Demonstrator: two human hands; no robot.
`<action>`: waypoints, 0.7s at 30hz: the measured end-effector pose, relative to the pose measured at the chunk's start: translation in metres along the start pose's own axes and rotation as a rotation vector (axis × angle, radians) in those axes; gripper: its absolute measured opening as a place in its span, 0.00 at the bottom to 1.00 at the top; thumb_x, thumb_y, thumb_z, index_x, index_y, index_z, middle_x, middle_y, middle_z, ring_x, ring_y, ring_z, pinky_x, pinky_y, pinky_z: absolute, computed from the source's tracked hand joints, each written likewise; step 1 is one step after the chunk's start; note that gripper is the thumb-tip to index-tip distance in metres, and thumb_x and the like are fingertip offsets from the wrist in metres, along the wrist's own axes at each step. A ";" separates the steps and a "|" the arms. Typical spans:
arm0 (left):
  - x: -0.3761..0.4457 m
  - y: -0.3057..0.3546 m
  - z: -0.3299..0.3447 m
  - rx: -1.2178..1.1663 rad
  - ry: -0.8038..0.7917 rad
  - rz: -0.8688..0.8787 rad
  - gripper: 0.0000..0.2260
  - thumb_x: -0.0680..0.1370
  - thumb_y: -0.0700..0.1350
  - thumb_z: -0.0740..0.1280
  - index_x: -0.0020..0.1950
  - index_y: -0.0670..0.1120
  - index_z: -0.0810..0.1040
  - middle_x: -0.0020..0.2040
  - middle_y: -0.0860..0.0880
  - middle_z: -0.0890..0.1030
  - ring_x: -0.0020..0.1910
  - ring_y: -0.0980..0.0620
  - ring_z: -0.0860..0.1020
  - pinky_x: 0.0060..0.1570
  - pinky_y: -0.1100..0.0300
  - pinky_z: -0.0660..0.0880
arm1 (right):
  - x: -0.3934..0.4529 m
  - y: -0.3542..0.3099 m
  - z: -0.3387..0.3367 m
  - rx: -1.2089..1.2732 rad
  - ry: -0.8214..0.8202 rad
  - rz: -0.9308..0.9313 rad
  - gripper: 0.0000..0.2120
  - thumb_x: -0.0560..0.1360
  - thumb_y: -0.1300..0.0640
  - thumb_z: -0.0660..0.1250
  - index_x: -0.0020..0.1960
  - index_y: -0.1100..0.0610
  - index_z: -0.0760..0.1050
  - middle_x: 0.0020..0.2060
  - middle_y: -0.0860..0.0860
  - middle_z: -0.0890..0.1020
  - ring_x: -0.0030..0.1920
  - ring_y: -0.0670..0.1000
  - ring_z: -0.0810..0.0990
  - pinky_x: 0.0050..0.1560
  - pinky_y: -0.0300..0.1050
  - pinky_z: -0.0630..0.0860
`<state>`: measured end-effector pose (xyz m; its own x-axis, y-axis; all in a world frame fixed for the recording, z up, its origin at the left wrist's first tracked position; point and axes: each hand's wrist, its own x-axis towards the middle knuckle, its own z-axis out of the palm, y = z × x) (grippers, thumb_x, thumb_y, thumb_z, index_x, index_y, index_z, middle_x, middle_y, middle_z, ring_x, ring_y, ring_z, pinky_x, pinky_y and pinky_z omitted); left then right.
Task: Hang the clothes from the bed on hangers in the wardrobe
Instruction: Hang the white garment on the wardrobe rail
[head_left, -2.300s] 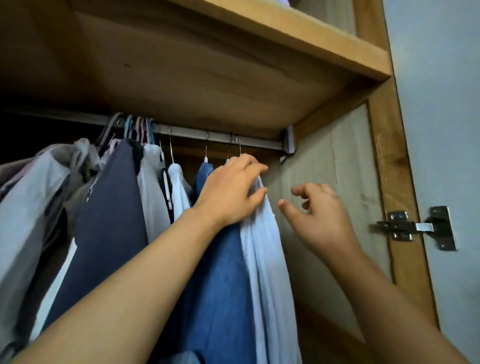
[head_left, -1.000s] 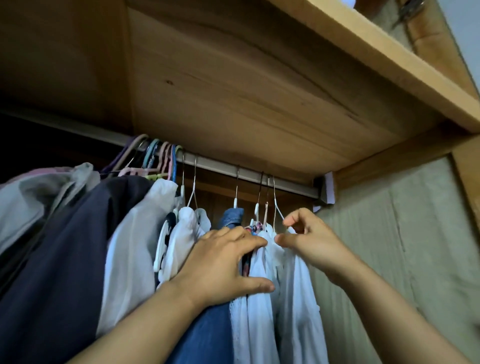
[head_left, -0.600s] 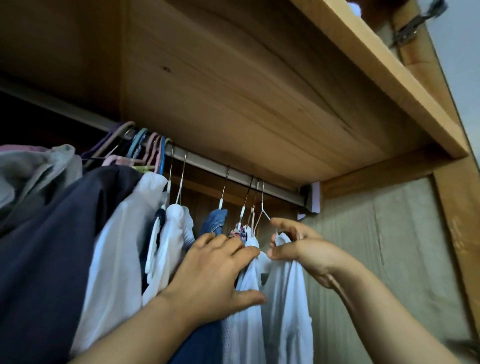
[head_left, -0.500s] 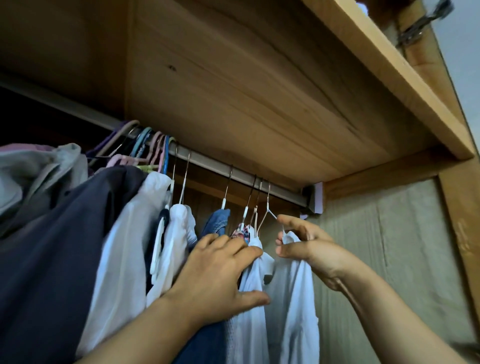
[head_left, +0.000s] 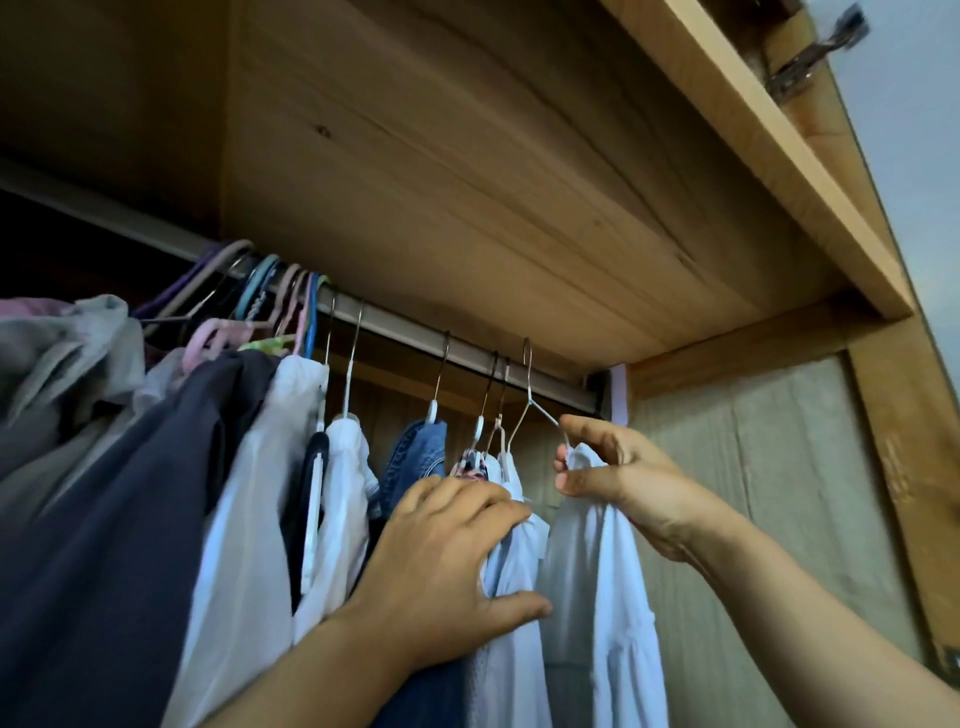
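Since half a second ago our right hand (head_left: 618, 480) has drawn the white garment (head_left: 597, 597) further right, opening a gap beside the neighbouring clothes. Its grip pinches the garment's shoulder over the thin wire hanger (head_left: 530, 400), whose hook sits at the rail (head_left: 467, 358); we cannot tell whether it rests on it. Our left hand (head_left: 441, 561) lies spread against the pale shirt (head_left: 511, 545) and denim garment (head_left: 415, 452), fingers straight, thumb out, pressing them leftward. Under the wooden shelf (head_left: 467, 182), coloured hangers (head_left: 270, 306) crowd the rail's left.
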<state>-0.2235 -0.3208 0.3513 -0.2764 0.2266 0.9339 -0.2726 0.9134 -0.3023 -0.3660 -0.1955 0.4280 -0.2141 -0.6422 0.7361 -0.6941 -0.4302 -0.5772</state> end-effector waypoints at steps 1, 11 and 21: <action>0.001 0.000 0.000 -0.005 0.001 0.000 0.28 0.66 0.72 0.60 0.57 0.56 0.78 0.52 0.61 0.78 0.52 0.60 0.72 0.56 0.58 0.69 | -0.002 0.000 0.000 -0.003 0.003 0.002 0.40 0.60 0.65 0.73 0.70 0.59 0.64 0.55 0.51 0.73 0.56 0.49 0.73 0.52 0.40 0.72; 0.001 0.001 -0.001 -0.049 0.055 -0.017 0.29 0.66 0.72 0.60 0.57 0.56 0.79 0.52 0.60 0.80 0.52 0.59 0.74 0.55 0.58 0.70 | -0.005 0.002 -0.010 -0.063 0.033 0.040 0.36 0.65 0.70 0.73 0.71 0.60 0.64 0.51 0.50 0.75 0.53 0.47 0.75 0.52 0.38 0.72; 0.000 0.017 -0.016 0.102 0.062 0.050 0.26 0.70 0.65 0.61 0.56 0.48 0.80 0.52 0.52 0.81 0.51 0.51 0.78 0.58 0.58 0.63 | -0.113 -0.020 -0.045 -0.125 0.092 -0.023 0.38 0.60 0.61 0.72 0.69 0.51 0.67 0.56 0.50 0.79 0.54 0.37 0.77 0.49 0.28 0.73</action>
<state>-0.2130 -0.2999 0.3490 -0.2353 0.2942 0.9263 -0.3527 0.8622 -0.3635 -0.3586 -0.0861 0.3723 -0.2549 -0.5698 0.7813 -0.7786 -0.3582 -0.5152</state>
